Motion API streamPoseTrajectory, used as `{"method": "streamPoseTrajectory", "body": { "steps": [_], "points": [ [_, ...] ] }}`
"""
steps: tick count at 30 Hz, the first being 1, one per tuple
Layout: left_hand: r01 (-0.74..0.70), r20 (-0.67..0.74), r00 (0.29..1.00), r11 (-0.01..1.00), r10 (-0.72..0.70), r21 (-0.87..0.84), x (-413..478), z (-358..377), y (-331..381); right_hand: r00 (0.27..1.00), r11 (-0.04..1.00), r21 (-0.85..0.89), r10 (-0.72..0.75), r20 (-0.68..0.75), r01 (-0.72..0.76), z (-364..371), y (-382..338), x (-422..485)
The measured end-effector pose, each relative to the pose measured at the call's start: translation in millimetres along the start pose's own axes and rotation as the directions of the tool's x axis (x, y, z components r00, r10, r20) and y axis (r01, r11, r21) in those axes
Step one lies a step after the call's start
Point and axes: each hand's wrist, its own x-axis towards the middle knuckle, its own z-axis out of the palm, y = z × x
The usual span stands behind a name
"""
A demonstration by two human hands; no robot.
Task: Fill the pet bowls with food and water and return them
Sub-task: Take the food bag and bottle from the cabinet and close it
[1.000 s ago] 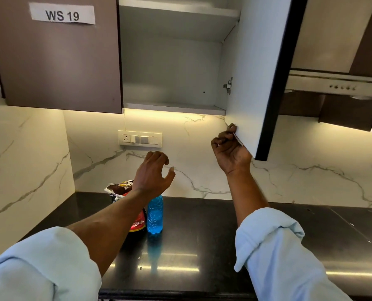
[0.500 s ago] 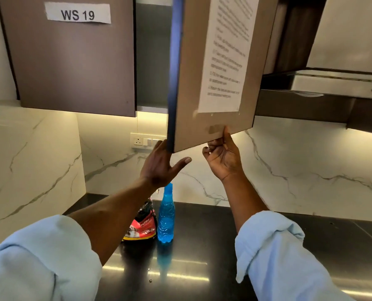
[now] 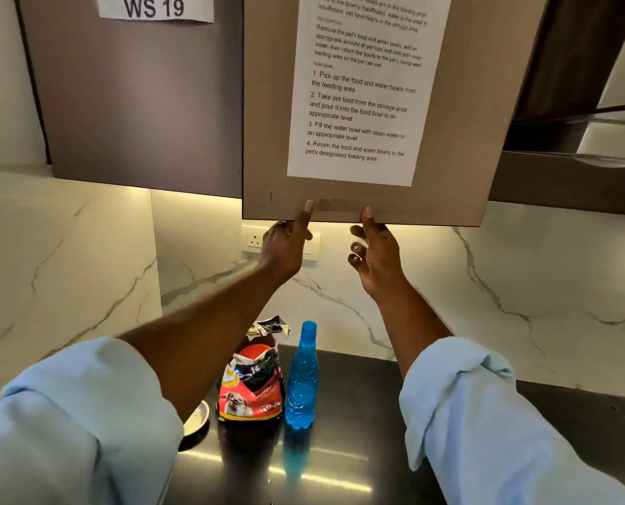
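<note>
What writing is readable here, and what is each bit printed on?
"WS 19": white label on the left cupboard door.
"1. Pick up the food and water bowls from the feeding area": paper sheet on the right cupboard door.
"3. Fill the water bowl with clean water to an appropriate level": same sheet.
"PUPPY": red pet food bag on the counter.
Sheet's top lines and the bag's brand: too blurred or crumpled.
Blue bottle: no text visible.

Blue bottle (image 3: 301, 380); red-black food bag (image 3: 251, 384); white veined backsplash (image 3: 522, 286).

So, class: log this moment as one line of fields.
left hand: on cabinet door bottom edge | right hand: same edge | pet food bag, blue bottle, bowl: untouched on counter
</note>
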Motion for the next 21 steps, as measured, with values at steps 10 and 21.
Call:
{"method": "streamPoseTrajectory", "body": {
  "steps": [10,21],
  "points": [
    [0.151,-0.024,0.989,0.982,-0.149,0.110,62.2,33.3,-32.9,0.985,0.959,-0.276,-0.107,-0.138,0.065,14.3,13.0,45.5],
    [0.086,-0.021,0.996,0.989,-0.084,0.121,93.6,48.9,-51.0,0.941,0.911,-0.371,-0.268,-0.209,0.177,23.0,30.3,71.2]
  ]
}}
